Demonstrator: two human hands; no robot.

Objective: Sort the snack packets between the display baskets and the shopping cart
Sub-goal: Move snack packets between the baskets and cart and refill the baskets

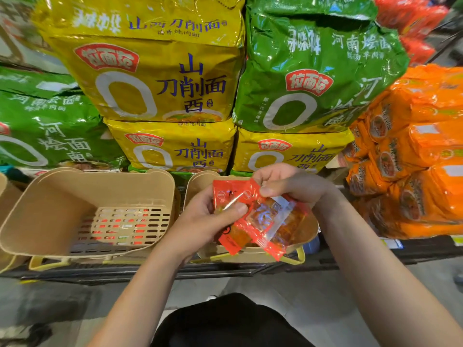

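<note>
Above the right basket [200,181], near the scene's middle, both hands hold a small bunch of red snack packets [260,219]. Left hand [208,219]: fingers curled under the bunch, thumb pressed across the top of one packet. Right hand [285,182]: thumb and fingers pinching the upper edge of a packet from the far side. How many packets are in the bunch cannot be told; at least two overlap, one with a clear window.

Handling, as judged from the glossy crinkled film: packets are light, soft and flexible, and probably slippery against one another, so a loose stack may fan out or slide. The flat sealed ends give the surest hold; a pinch there should spare the contents from squeezing. Nothing suggests fragility, though a hard grip could crush the filling.

Edges and room: the right basket sits directly under the packets, its rim close below the hands, with its inside mostly hidden by them. The left basket [62,196] stands just beside it, open-topped, slotted floor bare, with wide room for a drop from above. Yellow noodle packs [170,146] and green packs [313,71] rise as a wall right behind both baskets, limiting reach on the far side. Orange packs [413,159] crowd the right. Near side is open floor [300,291]. No cart is in view, so the path to it cannot be judged
</note>
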